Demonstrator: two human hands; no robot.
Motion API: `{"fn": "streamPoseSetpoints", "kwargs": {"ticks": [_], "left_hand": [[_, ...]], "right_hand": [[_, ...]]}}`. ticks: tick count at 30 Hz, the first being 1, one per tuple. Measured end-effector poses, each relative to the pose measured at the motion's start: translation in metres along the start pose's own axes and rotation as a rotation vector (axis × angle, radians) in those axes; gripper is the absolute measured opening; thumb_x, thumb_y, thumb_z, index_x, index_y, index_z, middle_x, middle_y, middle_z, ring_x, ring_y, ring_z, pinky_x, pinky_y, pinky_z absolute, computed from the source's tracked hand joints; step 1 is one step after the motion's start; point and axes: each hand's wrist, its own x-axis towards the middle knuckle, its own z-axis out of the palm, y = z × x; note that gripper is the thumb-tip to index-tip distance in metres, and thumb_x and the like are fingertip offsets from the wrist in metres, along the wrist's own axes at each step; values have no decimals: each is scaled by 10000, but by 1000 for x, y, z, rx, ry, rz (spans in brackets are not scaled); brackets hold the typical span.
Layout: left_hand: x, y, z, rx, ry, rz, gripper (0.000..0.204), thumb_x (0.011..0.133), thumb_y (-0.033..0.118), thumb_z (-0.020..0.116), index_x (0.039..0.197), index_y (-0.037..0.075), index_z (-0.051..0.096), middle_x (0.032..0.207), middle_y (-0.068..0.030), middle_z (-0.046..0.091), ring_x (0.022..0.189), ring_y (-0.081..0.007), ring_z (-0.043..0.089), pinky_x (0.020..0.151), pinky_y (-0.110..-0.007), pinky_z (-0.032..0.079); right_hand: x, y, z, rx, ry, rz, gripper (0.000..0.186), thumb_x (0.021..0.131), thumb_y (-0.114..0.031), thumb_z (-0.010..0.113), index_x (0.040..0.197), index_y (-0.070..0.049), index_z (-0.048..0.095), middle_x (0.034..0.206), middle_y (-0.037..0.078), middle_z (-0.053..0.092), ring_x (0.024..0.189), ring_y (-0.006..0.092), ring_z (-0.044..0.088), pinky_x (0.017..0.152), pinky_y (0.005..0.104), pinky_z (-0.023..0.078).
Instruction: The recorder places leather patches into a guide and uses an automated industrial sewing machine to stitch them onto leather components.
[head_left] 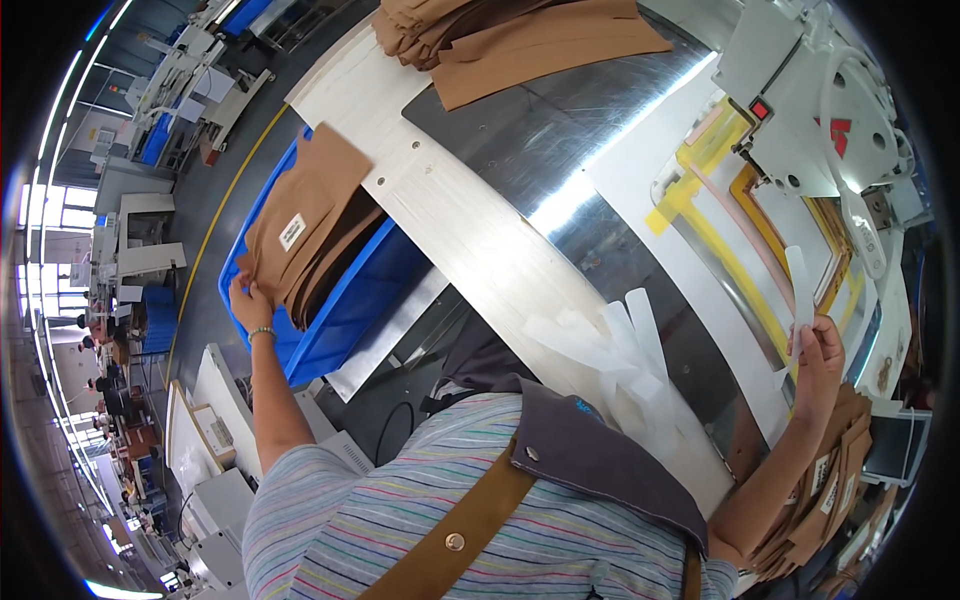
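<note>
Out to the left, my left hand (pixel 250 304) is closed on the near corner of a brown fabric piece (pixel 318 180) with a small white label. That piece lies on top of a stack of similar pieces in a blue plastic bin (pixel 345 318). On the right, my right hand (pixel 820 362) pinches a narrow, translucent white strip (pixel 799 282), which stands up from the fingers beside the machine. More loose white strips (pixel 625 345) lie in a pile on the pale work surface, between my body and the machine.
A white machine (pixel 800 120) stands at the right, above a yellow-edged frame (pixel 690 200). Brown fabric pieces (pixel 550 45) are heaped at the far edge of the metal table (pixel 500 130). Another labelled brown stack (pixel 825 480) sits beside my right forearm. Other workstations line the left side.
</note>
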Motion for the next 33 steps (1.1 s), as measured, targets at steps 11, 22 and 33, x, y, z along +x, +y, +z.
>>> {"fn": "streamPoseSetpoints", "kwargs": {"ticks": [11, 22, 33], "left_hand": [[16, 130, 39, 144, 77, 447, 513, 1054, 349, 600, 1491, 79, 618, 1590, -196, 528, 1491, -401, 457, 1239, -492, 358], [65, 389, -13, 95, -306, 715, 446, 1074, 316, 614, 1436, 58, 648, 1449, -188, 658, 1312, -378, 634, 1095, -461, 508], [-108, 628, 25, -524, -633, 1517, 599, 1035, 361, 654, 1556, 84, 550, 1713, -195, 353, 1587, -423, 293, 1275, -553, 253]], "right_hand": [[-3, -2, 8, -18, 35, 60, 197, 1053, -76, 653, 1235, -6, 678, 984, 25, 689, 849, 75, 596, 788, 228, 474], [63, -68, 8, -503, 65, -13, 254, 996, -270, 734, 1059, -26, 766, 895, -42, 660, 820, 56, 554, 756, 241, 451], [124, -55, 25, -777, -47, 179, 155, 919, -139, 699, 1041, -80, 774, 956, 46, 782, 885, 159, 690, 815, 346, 525]]}}
